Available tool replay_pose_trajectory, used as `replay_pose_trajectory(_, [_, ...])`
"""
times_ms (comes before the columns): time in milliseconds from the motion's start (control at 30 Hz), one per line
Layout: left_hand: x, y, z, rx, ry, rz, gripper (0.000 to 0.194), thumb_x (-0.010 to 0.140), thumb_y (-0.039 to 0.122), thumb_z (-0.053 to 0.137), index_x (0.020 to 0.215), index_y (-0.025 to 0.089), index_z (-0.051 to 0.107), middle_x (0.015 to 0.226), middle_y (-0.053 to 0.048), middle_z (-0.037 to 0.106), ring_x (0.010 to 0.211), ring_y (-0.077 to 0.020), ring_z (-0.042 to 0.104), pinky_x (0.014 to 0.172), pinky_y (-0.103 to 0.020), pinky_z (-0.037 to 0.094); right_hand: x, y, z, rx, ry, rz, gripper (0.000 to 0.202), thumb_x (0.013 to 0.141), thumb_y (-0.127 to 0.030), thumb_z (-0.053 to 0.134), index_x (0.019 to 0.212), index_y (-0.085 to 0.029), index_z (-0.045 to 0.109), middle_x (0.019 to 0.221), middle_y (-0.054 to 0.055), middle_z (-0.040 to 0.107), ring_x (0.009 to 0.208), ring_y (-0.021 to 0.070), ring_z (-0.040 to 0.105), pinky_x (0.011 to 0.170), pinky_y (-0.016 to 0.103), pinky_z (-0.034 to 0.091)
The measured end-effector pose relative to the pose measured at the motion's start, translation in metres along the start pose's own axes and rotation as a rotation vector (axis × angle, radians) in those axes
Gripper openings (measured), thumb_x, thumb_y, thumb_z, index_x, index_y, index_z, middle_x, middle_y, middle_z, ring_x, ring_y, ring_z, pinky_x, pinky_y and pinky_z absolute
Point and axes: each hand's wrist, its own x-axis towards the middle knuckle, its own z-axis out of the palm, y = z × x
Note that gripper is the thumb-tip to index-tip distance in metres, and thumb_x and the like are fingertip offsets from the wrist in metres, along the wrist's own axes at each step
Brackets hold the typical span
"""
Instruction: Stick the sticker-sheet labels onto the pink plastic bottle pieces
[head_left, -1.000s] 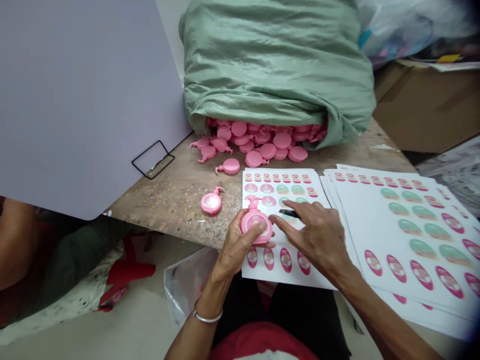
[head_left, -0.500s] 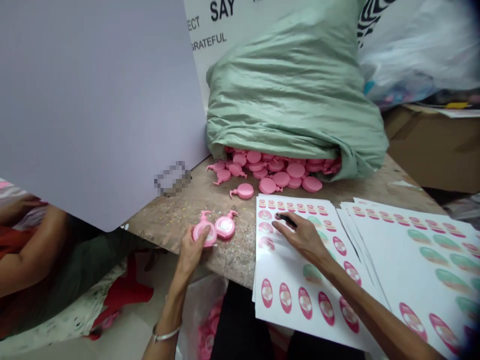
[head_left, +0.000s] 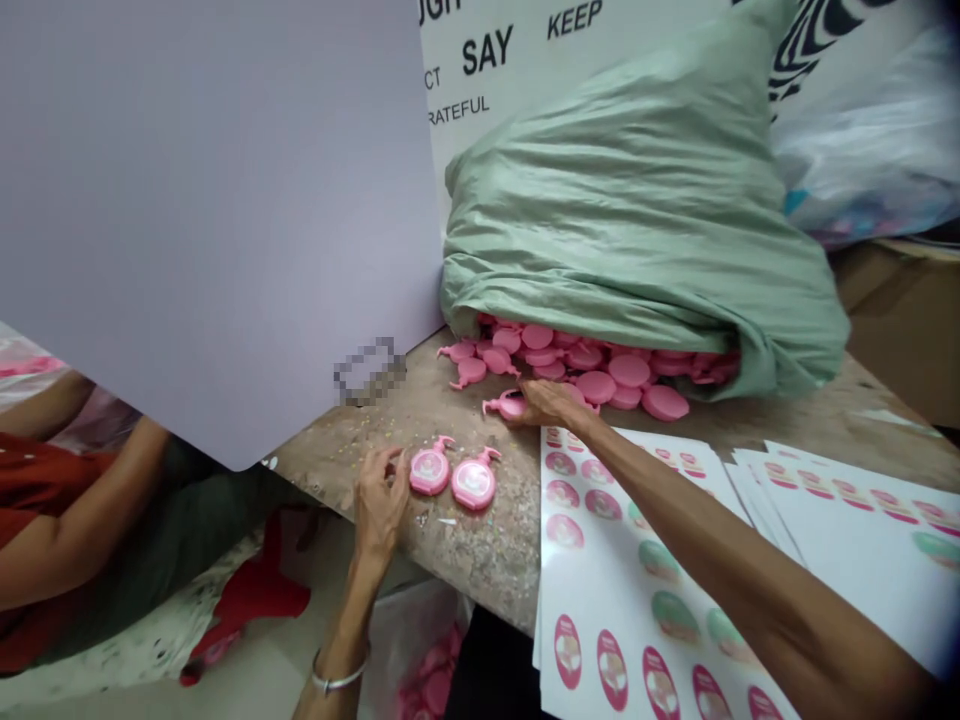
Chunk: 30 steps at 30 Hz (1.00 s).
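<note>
Two pink pump-bottle pieces with round stickers lie side by side on the wooden table (head_left: 360,435): a left one (head_left: 430,470) and a right one (head_left: 474,483). Just left of the left piece is my left hand (head_left: 381,500), fingers curled with gaps between them and nothing held. My right hand (head_left: 547,402) grips a plain pink piece (head_left: 510,405) in front of the pink pile (head_left: 596,385). A sticker sheet (head_left: 592,570) lies under my right forearm. Whether the dark tool is still in my right hand cannot be made out.
A green cloth sack (head_left: 630,230) spills pink pieces at the back. More sticker sheets (head_left: 862,530) lie at the right. A pale panel (head_left: 225,200) stands at the left, with a seated person (head_left: 82,490) beyond. Below the table edge is a bag of pink pieces (head_left: 435,660).
My right hand has moved from the sticker sheet to a plain pink piece near the pile. My left hand has let go of the left stickered piece. The view has shifted left.
</note>
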Motion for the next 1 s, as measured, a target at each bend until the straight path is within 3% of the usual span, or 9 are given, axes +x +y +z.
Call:
replay_pose_trajectory(100, [-0.017,0.032,0.004,-0.292,-0.05,-0.087,0.024,0.082,0.038,0.058,0.09,0.018,0.068,0.097,-0.008,0.066,0.088,-0.0199,0.06,0.081,-0.031,0.046,-0.03,-0.009,-0.005,0.244,-0.065,-0.049,0.052,0.071,-0.065,0.06,0.088,-0.016,0.064,0.087,0.008,0.068,0.079,0.021,0.062,0.066,0.028,0.044])
replay_pose_trajectory(233, [-0.043,0.076,0.035,-0.99,-0.386,-0.43,0.043,0.07,0.036,0.074,0.108,0.017,0.066,0.106,-0.008,0.066,0.097,-0.0196,0.062,0.084,-0.028,0.048,-0.11,-0.03,0.004,1.111,-0.328,-0.013,0.055,0.066,-0.074,0.058,0.066,-0.018,0.055,0.061,-0.001,0.054,0.056,0.0114,0.05,0.058,0.027,0.044])
replay_pose_trajectory(333, [-0.069,0.096,0.055,-1.361,-0.614,-0.614,0.044,0.072,0.035,0.073,0.109,0.012,0.065,0.112,-0.011,0.067,0.108,-0.0232,0.06,0.094,-0.03,0.047,-0.17,-0.044,0.016,1.371,-0.415,0.148,0.054,0.069,-0.073,0.056,0.062,-0.019,0.05,0.053,-0.004,0.045,0.049,0.0095,0.043,0.054,0.026,0.042])
replay_pose_trajectory(400, [-0.086,0.101,0.059,-1.451,-0.661,-0.714,0.037,0.077,0.031,0.07,0.107,0.01,0.065,0.116,-0.014,0.066,0.113,-0.0239,0.059,0.098,-0.03,0.046,-0.199,-0.045,0.02,1.32,-0.342,0.158,0.052,0.078,-0.069,0.049,0.063,-0.019,0.051,0.055,-0.003,0.047,0.051,0.0101,0.043,0.055,0.026,0.041])
replay_pose_trajectory(467, [-0.1,0.102,0.058,-1.458,-0.639,-0.802,0.033,0.08,0.027,0.067,0.108,0.009,0.063,0.117,-0.015,0.065,0.113,-0.0245,0.06,0.097,-0.032,0.048,-0.218,-0.037,0.02,1.129,-0.141,0.125,0.045,0.084,-0.062,0.048,0.072,-0.019,0.055,0.065,0.0,0.056,0.06,0.0127,0.05,0.06,0.027,0.042])
replay_pose_trajectory(533, [-0.108,0.1,0.056,-1.386,-0.594,-0.861,0.033,0.081,0.027,0.066,0.108,0.009,0.061,0.113,-0.017,0.067,0.103,-0.0259,0.065,0.089,-0.035,0.053,-0.228,-0.021,0.02,0.877,0.101,0.171,0.039,0.087,-0.057,0.046,0.085,-0.02,0.057,0.079,0.002,0.063,0.07,0.0156,0.055,0.065,0.029,0.042])
replay_pose_trajectory(600, [-0.11,0.099,0.054,-1.261,-0.565,-0.866,0.034,0.079,0.028,0.068,0.106,0.009,0.059,0.108,-0.017,0.068,0.089,-0.0254,0.069,0.075,-0.034,0.058,-0.228,-0.005,0.024,0.652,0.259,0.267,0.034,0.09,-0.052,0.041,0.09,-0.021,0.056,0.082,0.002,0.064,0.07,0.0172,0.056,0.065,0.03,0.04])
replay_pose_trajectory(733, [-0.11,0.102,0.059,-1.024,-0.565,-0.76,0.039,0.075,0.031,0.071,0.105,0.01,0.057,0.103,-0.015,0.068,0.07,-0.02,0.07,0.056,-0.027,0.058,-0.217,0.013,0.044,0.288,0.349,0.206,0.018,0.09,-0.036,0.047,0.084,-0.021,0.055,0.08,0.003,0.065,0.076,0.0195,0.055,0.072,0.033,0.034])
replay_pose_trajectory(1000, [-0.105,0.092,0.079,-0.921,-0.553,-0.611,0.043,0.072,0.038,0.073,0.107,0.015,0.061,0.096,-0.006,0.063,0.07,-0.014,0.064,0.06,-0.027,0.058,-0.208,0.019,0.068,-0.017,0.471,0.084,0.016,0.09,-0.027,0.05,0.079,-0.019,0.057,0.075,0.004,0.065,0.076,0.0193,0.051,0.07,0.032,0.026])
